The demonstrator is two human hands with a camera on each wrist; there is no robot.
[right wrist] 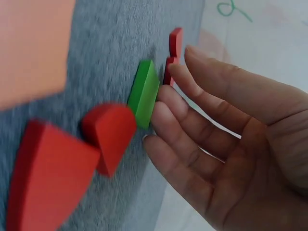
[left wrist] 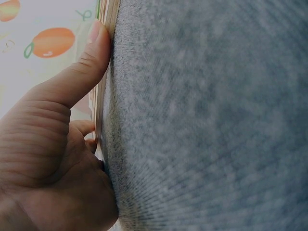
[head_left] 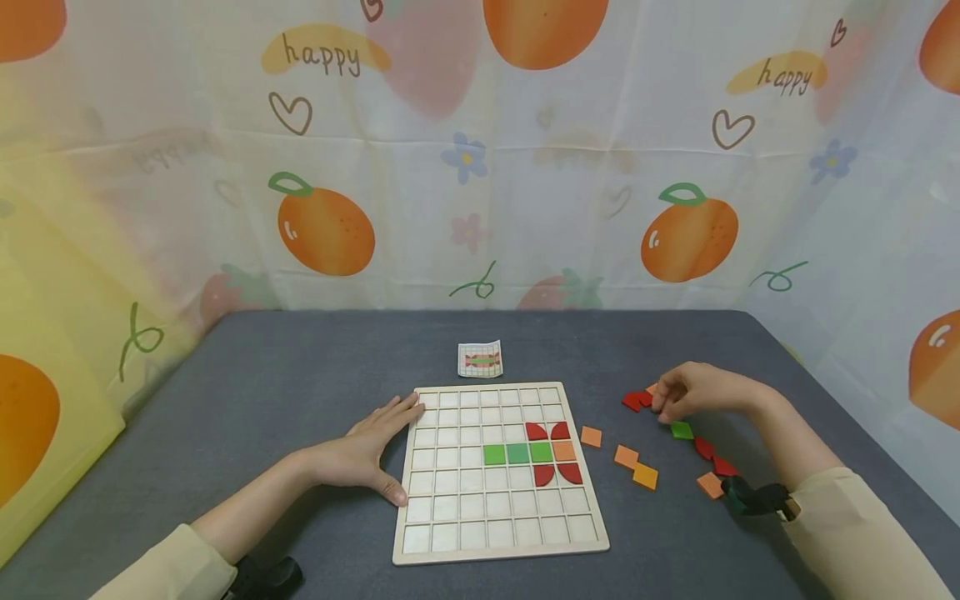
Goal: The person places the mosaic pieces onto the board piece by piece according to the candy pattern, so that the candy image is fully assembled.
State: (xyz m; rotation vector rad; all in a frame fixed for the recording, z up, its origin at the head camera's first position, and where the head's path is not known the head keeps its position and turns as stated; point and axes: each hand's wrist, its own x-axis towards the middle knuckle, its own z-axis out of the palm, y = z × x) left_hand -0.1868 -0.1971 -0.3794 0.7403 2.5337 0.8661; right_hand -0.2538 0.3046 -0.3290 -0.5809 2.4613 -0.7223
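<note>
Gridded board [head_left: 459, 533] and loose coloured tiles [head_left: 645, 477] on a dark table [head_left: 322, 350].
The left hand [head_left: 358, 452], fingers and thumb spread, touches the board's left edge. The right hand [head_left: 693, 390], right of the board, has fingers loosely bent and apart from its thumb, near a green tile [head_left: 682, 431] and red pieces [head_left: 632, 402]. Three green squares [head_left: 517, 453] and four red quarter-circles [head_left: 543, 476] sit on the board.

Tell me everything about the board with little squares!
The board is squarish, with a pale, wood-looking frame and whitish squares. It lies flat on the table. On it, three green tiles and an orange tile make a row, with four curved red pieces near the right edge. The left hand touches its left edge.
</note>
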